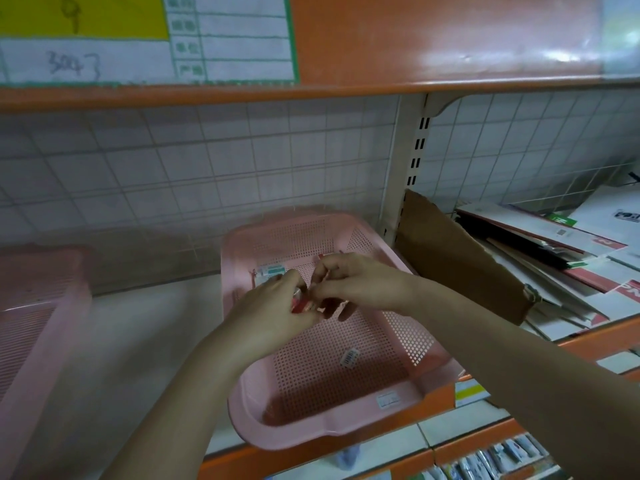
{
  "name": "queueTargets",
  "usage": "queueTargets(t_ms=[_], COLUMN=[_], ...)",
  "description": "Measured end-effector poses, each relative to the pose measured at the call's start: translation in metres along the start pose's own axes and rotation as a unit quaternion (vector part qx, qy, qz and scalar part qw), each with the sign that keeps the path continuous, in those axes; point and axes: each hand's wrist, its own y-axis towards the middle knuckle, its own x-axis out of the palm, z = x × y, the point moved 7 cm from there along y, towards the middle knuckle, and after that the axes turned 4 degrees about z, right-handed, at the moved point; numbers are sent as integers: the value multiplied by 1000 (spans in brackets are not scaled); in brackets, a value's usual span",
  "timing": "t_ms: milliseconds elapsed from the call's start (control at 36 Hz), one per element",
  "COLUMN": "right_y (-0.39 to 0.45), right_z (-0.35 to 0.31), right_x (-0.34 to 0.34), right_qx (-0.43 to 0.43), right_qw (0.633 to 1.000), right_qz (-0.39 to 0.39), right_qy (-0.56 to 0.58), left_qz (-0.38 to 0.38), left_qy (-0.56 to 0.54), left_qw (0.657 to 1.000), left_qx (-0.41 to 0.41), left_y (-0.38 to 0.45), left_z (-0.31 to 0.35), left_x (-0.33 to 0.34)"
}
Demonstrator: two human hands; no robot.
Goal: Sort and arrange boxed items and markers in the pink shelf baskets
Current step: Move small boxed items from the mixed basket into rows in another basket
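Right now both hands meet over the middle of the pink basket (322, 403): my left hand (273, 306) has its fingers curled round a small red-and-white boxed item (300, 304), and my right hand (349, 285) pinches at the same little bundle from the other side — how many pieces are in it I cannot tell, my fingers cover most of it. It looks light and stiff, thin card I would guess, easy to crush at the corners, so I judge the flat faces are the place to hold, not the edges. Another small box with a teal label (273, 270) lies on the basket floor just behind my left hand, and a barcode sticker (349, 357) sits nearer the front. A second pink basket (38, 306) stands well apart to the left on the same shelf. To the right, a brown cardboard sheet (460, 261) leans just beside the basket wall against stacked flat cartons (568, 258) — close enough to nudge my right forearm.
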Motion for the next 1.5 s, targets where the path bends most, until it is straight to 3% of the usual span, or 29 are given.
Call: queueTargets(t_ms=[167,333,417,528,694,889,1417,1500], right_y=[-3,2,5,6,12,23,22,16], right_z=[13,5,-3,-4,42,57,46,26], right_x=[-12,-16,-11,-17,-33,-24,-24,-23], right_qx=[43,-85,-147,-176,-63,-41,-48,-79], right_qw=[999,993,962,925,840,847,859,891], right_qz=[-22,33,58,91,49,52,70,87], right_qy=[12,-75,-223,-323,-536,-528,-504,-439], left_qz=[-13,-11,-18,-15,-11,18,7,3], left_qy=[-6,17,22,6,-42,-23,-124,-106], left_qw=[1000,1000,1000,999,998,999,992,994], left_qx=[12,3,-5,-27,-51,-20,-31,-34], left_y=[-4,0,2,2,0,-3,-5,-4], left_z=[2,0,0,-3,-9,-12,-14,-13], left_x=[-4,0,1,-2,-8,-11,-9,-7])
